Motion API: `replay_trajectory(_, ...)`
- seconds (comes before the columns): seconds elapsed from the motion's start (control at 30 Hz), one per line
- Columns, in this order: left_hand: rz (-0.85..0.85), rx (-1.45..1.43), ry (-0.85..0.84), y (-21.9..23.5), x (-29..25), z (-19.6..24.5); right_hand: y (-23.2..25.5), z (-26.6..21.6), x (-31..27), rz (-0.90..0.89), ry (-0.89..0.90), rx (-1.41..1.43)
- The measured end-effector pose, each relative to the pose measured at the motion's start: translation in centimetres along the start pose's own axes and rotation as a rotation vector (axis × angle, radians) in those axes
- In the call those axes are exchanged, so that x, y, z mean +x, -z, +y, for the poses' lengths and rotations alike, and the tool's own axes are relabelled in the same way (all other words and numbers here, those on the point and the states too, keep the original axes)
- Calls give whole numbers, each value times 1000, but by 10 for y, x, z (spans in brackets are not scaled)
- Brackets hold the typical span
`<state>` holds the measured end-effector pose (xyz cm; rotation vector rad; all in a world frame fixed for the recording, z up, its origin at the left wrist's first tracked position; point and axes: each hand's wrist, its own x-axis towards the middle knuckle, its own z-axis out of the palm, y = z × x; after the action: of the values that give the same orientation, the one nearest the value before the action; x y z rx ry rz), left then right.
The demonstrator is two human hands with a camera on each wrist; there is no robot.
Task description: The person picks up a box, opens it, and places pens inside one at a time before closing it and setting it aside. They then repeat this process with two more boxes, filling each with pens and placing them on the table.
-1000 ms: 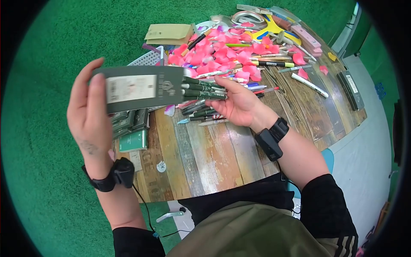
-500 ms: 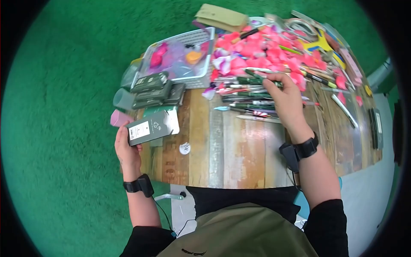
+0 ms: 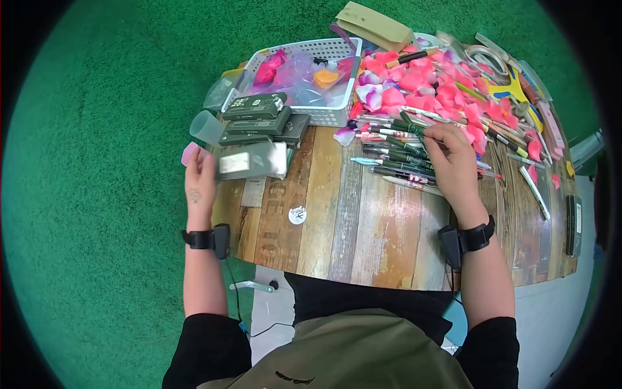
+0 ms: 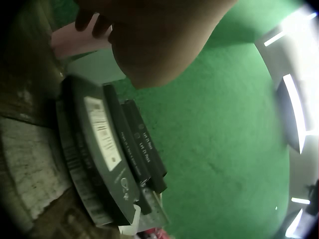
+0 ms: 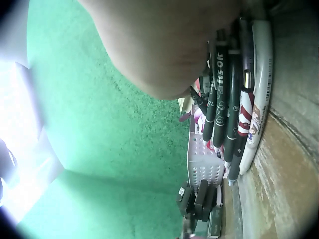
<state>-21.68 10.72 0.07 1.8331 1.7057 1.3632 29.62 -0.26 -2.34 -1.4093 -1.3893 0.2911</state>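
While both forearms reach forward, the left hand (image 3: 199,185) is low beside the blurred dark box (image 3: 249,162), which lies next to the stacked boxes (image 3: 259,123). Its fingers point forward, slightly bent; whether they touch the box, I cannot tell. The right hand (image 3: 453,172) arches palm-down over the pens (image 3: 405,155), thumb and bent forefinger seemingly pinching a dark green pen (image 3: 413,123). The work looks to be at sorting pens and handling their box; moving that pen calls for a light, steady pinch. Farther off are pink petals (image 3: 414,79) and a white basket (image 3: 334,115).
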Motion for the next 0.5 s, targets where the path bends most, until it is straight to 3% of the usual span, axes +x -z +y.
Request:
replay_trajectory(0.1,11,389,-289,-2,-25,23,2,3,-3,54,114,-237)
replay_trajectory(0.17,-211,234,-85,-11,-56,52,7,1,-3,38,100,-276)
replay_trajectory(0.23,-371,344,-206,-17,-73,70,7,1,-1,31,108,-307)
replay_trajectory(0.37,-322,338,-336,-28,-72,69,8,2,0,34,150,-354)
replay_trajectory(0.5,-415,395,-315,-26,-67,71,7,4,0,39,167,-345)
